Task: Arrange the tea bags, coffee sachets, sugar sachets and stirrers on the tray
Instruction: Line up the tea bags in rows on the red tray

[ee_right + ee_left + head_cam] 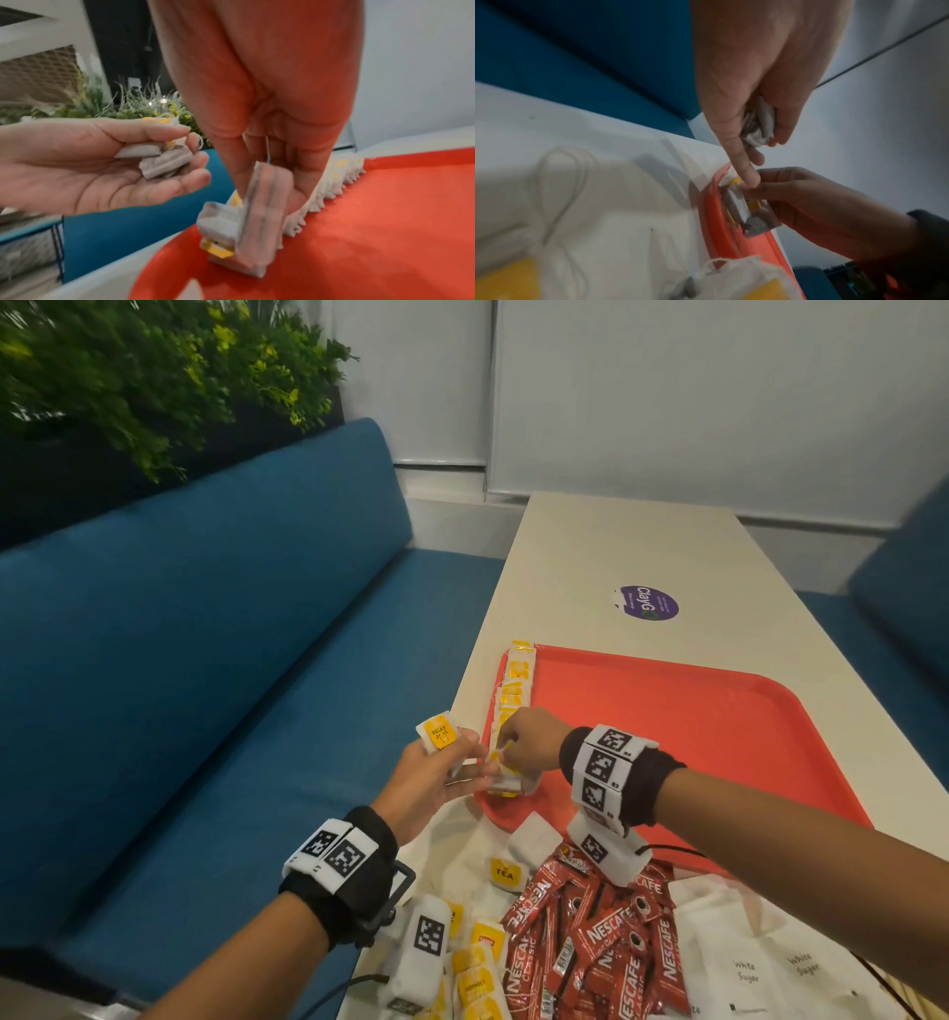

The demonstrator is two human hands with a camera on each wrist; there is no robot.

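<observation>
A red tray (693, 726) lies on the white table, with a row of white tea bags (515, 683) with yellow tags lined along its left rim. My right hand (524, 742) pinches a tea bag (264, 215) at the near end of that row, just above the tray floor (372, 223). My left hand (436, 773) hovers off the tray's left corner, palm up, gripping a few tea bags (164, 160); one yellow tag (439, 731) sticks up from its fingers. Red Nescafe coffee sachets (595, 937), loose tea bags (477, 973) and white sugar sachets (760, 968) are heaped near me.
A purple round sticker (648, 603) marks the table beyond the tray. A blue bench (205, 685) runs along the left, with a green plant (154, 377) behind it. Another blue seat (904, 588) stands at the right. Cables trail by the near heap.
</observation>
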